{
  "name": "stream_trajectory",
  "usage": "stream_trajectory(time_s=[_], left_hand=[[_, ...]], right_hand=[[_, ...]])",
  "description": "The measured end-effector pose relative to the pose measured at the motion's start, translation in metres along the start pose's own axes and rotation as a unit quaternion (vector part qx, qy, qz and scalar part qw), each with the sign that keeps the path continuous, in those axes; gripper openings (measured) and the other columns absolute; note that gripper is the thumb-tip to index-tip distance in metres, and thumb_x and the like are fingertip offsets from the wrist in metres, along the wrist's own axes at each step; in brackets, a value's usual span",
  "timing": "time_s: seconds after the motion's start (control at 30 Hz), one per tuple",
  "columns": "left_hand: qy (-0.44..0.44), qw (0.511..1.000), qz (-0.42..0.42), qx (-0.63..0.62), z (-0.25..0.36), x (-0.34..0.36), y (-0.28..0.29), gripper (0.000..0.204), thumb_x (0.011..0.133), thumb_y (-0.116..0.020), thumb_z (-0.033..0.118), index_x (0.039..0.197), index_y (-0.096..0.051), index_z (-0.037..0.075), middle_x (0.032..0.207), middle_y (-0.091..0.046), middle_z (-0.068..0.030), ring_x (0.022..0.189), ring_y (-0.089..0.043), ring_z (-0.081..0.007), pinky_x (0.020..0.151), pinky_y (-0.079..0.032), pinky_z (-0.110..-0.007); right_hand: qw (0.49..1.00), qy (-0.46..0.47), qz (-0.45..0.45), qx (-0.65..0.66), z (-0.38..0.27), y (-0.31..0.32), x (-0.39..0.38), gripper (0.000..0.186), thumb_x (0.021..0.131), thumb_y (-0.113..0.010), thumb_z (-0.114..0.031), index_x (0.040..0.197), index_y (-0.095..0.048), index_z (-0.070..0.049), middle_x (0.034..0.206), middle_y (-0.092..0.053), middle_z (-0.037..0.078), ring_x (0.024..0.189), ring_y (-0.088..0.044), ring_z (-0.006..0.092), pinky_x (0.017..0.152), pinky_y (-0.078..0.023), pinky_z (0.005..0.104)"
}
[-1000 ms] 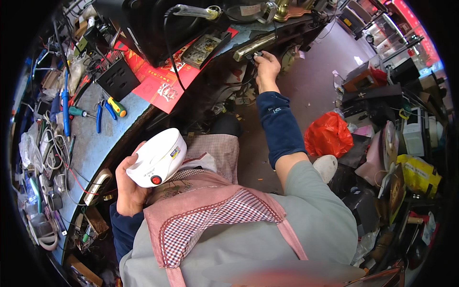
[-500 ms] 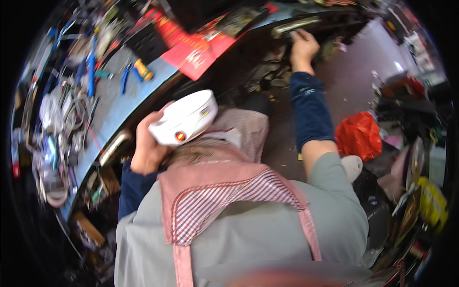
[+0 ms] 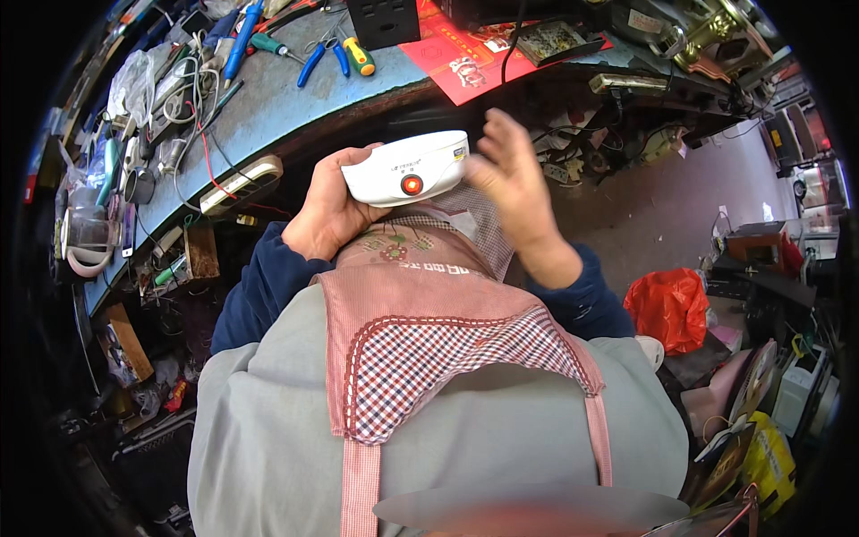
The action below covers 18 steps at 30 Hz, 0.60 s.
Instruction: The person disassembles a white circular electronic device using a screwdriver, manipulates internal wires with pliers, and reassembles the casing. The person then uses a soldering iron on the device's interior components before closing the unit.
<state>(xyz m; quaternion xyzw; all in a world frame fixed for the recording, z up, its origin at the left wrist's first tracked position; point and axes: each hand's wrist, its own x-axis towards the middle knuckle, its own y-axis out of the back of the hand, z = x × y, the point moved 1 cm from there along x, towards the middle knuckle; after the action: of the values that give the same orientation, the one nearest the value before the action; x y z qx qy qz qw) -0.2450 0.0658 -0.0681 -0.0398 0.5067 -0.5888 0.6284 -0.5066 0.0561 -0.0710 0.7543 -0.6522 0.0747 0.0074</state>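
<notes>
My left hand [image 3: 333,204] grips a white, oval plastic appliance [image 3: 403,159] from its left side, fingers underneath, above my apron [image 3: 429,295]. A round red button [image 3: 412,184] with a bright centre sits on the appliance's side. Just right of it, my right hand [image 3: 521,204] is raised, slightly blurred, with fingers apart and nothing visible in them.
A curved blue workbench [image 3: 228,116] carries cables, pliers [image 3: 313,63], screwdrivers [image 3: 358,55] and red paper [image 3: 461,80]. Power strips [image 3: 626,83] [image 3: 242,183] run along its edge. A red plastic bag [image 3: 667,309] and piled electronics [image 3: 787,376] stand at the right.
My right hand has left the power strip at the bench edge and come back beside the appliance, fingers opening. The appliance is turned more level, and its red button looks brighter.
</notes>
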Motion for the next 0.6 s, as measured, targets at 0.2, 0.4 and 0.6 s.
stream_trajectory(time_s=[0.2, 0.4, 0.6], left_hand=[[-0.038, 0.998, 0.029, 0.028, -0.005, -0.014, 0.001, 0.050, 0.107, -0.051, 0.027, 0.152, -0.051, 0.007, 0.151, -0.061, -0.0230, 0.132, -0.068, -0.0422, 0.105, -0.062, -0.061], [-0.060, 0.996, 0.059, 0.039, -0.009, -0.019, 0.001, 0.050, 0.106, -0.051, 0.028, 0.152, -0.052, 0.007, 0.150, -0.062, -0.0226, 0.130, -0.069, -0.0416, 0.103, -0.063, -0.059], [-0.058, 0.997, 0.044, 0.025, -0.006, -0.021, 0.000, 0.049, 0.107, -0.050, 0.028, 0.151, -0.053, 0.007, 0.149, -0.062, -0.0236, 0.128, -0.071, -0.0418, 0.100, -0.065, -0.059]], right_hand=[[0.995, 0.014, -0.079, 0.051, -0.006, -0.052, -0.024, 0.108, 0.093, -0.087, -0.016, 0.171, -0.016, 0.008, 0.162, -0.041, 0.029, 0.152, -0.044, 0.0334, 0.128, -0.035, 0.0433], [0.997, 0.031, -0.067, -0.029, -0.008, -0.062, -0.023, 0.105, 0.093, -0.079, -0.009, 0.172, -0.013, 0.006, 0.166, -0.036, 0.029, 0.154, -0.042, 0.0329, 0.130, -0.032, 0.0438], [0.982, 0.024, -0.075, 0.171, 0.008, -0.054, -0.022, 0.101, 0.096, -0.077, -0.005, 0.171, -0.011, 0.009, 0.167, -0.034, 0.031, 0.153, -0.044, 0.0333, 0.127, -0.039, 0.0431]])
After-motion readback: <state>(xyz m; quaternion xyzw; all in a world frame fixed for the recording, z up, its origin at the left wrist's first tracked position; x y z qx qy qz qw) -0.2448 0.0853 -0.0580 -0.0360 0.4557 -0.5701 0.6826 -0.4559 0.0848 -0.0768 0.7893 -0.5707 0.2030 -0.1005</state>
